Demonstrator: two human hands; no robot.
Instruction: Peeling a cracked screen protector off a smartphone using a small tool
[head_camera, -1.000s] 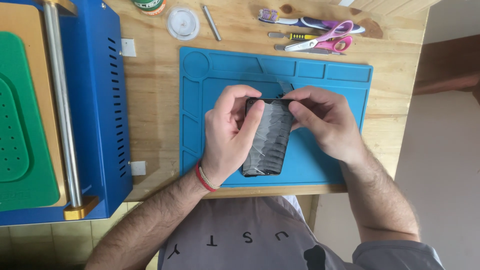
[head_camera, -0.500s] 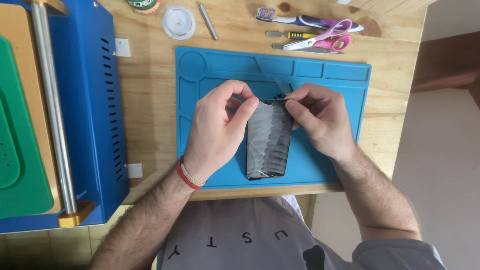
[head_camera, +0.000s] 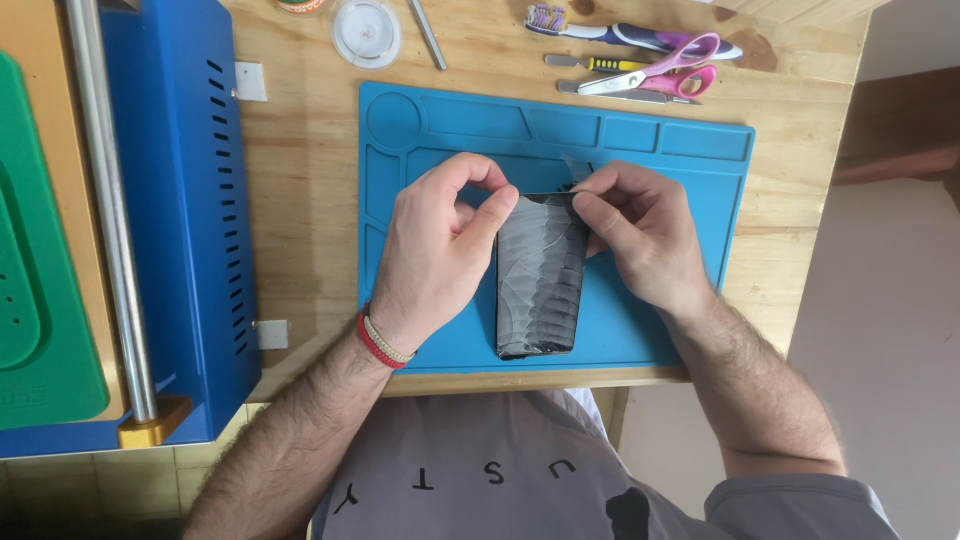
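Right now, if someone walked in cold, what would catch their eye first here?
Probably the phone with the badly cracked screen, lying on the blue work mat at the table's near edge. The left hand steadies its left side while the right hand pinches at its top edge. A big blue machine stands to the left.

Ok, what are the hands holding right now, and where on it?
Both hold the cracked phone on the blue mat at its top end: left hand at the top-left corner, right hand pinching the top-right edge.
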